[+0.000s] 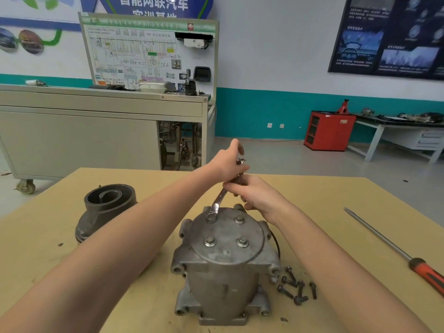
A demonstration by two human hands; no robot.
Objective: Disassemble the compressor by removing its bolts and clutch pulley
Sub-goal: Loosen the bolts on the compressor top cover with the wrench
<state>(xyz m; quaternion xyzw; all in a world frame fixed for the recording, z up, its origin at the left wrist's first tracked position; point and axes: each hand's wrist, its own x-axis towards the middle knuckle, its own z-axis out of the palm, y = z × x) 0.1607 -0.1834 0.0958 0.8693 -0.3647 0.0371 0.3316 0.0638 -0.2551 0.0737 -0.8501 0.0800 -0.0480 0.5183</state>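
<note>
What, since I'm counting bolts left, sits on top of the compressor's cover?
Three hex bolts show on the cover, plus the wrench, its ring end at the fourth spot; any bolt under that ring is hidden.

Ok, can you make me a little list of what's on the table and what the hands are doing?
compressor: upright on the table, round cover up
cover bolts: three show in the cover
wrench: ring end on the cover, far left
right grip: holds the wrench shaft
left grip: at the wrench's upper end, fingers hidden
loose bolts: on the table right of the compressor
dark round part: on the table, left
screwdriver: far right, orange handle
</note>
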